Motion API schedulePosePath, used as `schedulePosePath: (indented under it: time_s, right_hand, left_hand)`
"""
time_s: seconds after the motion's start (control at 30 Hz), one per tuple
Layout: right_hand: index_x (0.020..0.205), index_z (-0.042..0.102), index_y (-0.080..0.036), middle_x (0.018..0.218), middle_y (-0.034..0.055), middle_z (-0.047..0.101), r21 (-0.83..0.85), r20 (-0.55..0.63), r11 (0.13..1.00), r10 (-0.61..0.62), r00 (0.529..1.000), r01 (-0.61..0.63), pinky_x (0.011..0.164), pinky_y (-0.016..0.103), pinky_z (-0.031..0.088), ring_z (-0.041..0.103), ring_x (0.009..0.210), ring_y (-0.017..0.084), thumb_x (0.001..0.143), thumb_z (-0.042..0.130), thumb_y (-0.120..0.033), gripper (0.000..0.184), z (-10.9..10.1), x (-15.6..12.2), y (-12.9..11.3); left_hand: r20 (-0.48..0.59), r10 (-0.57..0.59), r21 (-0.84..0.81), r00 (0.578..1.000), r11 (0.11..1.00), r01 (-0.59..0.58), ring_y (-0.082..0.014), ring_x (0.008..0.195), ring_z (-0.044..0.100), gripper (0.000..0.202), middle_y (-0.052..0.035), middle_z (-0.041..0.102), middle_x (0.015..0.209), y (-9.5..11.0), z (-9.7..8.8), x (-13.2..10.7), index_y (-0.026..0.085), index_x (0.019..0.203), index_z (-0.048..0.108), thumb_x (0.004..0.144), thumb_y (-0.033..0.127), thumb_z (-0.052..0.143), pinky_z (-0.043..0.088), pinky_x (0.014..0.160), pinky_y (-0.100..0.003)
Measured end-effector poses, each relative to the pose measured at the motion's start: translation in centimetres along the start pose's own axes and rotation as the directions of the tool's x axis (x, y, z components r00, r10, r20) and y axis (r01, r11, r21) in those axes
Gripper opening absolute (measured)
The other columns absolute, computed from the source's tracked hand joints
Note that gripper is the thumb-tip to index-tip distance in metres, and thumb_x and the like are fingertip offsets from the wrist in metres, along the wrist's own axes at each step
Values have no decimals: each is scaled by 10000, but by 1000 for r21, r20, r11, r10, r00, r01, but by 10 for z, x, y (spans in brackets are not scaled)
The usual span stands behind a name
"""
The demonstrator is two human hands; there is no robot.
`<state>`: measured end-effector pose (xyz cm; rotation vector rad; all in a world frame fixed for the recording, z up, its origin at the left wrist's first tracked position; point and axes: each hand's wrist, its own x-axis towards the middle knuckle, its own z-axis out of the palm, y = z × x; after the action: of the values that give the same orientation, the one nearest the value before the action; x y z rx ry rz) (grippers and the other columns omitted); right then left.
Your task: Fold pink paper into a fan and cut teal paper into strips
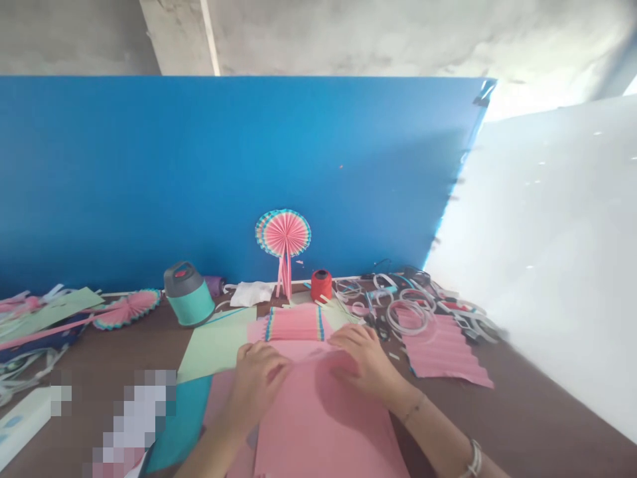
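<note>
A large pink paper sheet lies in front of me. At its far left corner, my left hand has its fingers curled together on the edge of the paper. My right hand grips the far right part of the same edge, thumb beneath the bent fingers. Just beyond the hands rests a pleated pink paper strip with blue and yellow striped ends. Under and left of the sheet are a teal sheet and pale green paper.
A round pleated fan stands against the blue partition; another fan lies left. A teal-grey container and a red thread spool stand at the back. Coiled white strips and pleated pink paper lie right.
</note>
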<state>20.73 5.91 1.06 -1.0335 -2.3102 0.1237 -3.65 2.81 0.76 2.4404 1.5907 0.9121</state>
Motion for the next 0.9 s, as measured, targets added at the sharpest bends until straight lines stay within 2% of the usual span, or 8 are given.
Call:
schedulePosePath:
  time_s: [0.1, 0.2, 0.3, 0.43, 0.57, 0.67, 0.8, 0.9]
  right_hand:
    - [1018, 598, -242, 990, 37, 649, -65, -46, 991, -118, 992, 115, 918, 379, 252, 514, 983, 196, 792, 608, -388, 269, 6, 3, -18]
    - [821, 620, -247, 837, -23, 663, -49, -109, 982, -187, 976, 182, 899, 352, 238, 535, 903, 143, 836, 569, -283, 65, 14, 5, -25]
    - [683, 603, -221, 709, -44, 648, 6, -65, 985, -173, 983, 173, 846, 341, 254, 533, 808, 122, 841, 554, -225, 166, 14, 5, -20]
    - [625, 612, -205, 651, -36, 648, 67, 46, 997, -47, 998, 44, 783, 339, 283, 533, 746, 133, 810, 600, -235, 188, 5, 2, 3]
    - [632, 650, -195, 686, 2, 658, 154, 114, 976, 135, 984, -152, 763, 330, 336, 553, 770, 167, 788, 614, -257, 171, -3, -2, 27]
    - [661, 671, -180, 712, 29, 648, 225, 157, 936, 241, 958, -272, 722, 298, 389, 558, 758, 173, 787, 582, -257, 172, -7, -2, 37]
    - [689, 680, -166, 734, 35, 631, 270, 190, 882, 343, 920, -385, 654, 265, 409, 553, 706, 162, 761, 585, -292, 173, -9, -3, 43]
    - [663, 667, -163, 722, 31, 630, 309, 163, 863, 365, 916, -399, 671, 266, 410, 555, 711, 167, 740, 599, -320, 188, -9, -4, 47]
  left_hand:
    - [-63, 151, 33, 987, 988, -149, -168, 749, 544, 178, 23, 657, 694, 13, 2, -1, 262, 741, 657, 850, 233, 518, 298, 770, -364]
    - [-85, 240, 61, 967, 970, -235, -156, 735, 538, 154, 39, 662, 707, 20, 6, -2, 282, 811, 660, 851, 213, 528, 291, 758, -354]
    - [-43, 230, 44, 972, 973, -228, -154, 737, 542, 155, 40, 669, 690, 14, 8, -1, 288, 801, 672, 849, 230, 536, 296, 766, -351]
    - [80, 52, -60, 995, 997, -47, -170, 746, 560, 189, 34, 666, 654, -4, 9, 1, 292, 702, 688, 827, 336, 554, 316, 782, -356]
    - [134, -128, -200, 983, 968, 153, -181, 711, 560, 290, 0, 629, 637, -18, 5, 4, 243, 620, 683, 810, 384, 516, 366, 768, -340]
    - [157, -243, -337, 957, 898, 283, -188, 686, 555, 306, -21, 619, 660, -22, 2, 5, 212, 610, 683, 765, 419, 520, 403, 698, -310]
    - [212, -416, -470, 884, 750, 465, -205, 679, 570, 300, -36, 640, 658, -28, 0, 7, 180, 575, 660, 658, 459, 590, 424, 637, -287]
    - [218, -446, -479, 868, 726, 493, -197, 647, 562, 337, -25, 628, 606, -34, 0, 9, 172, 548, 631, 636, 495, 592, 425, 619, -274]
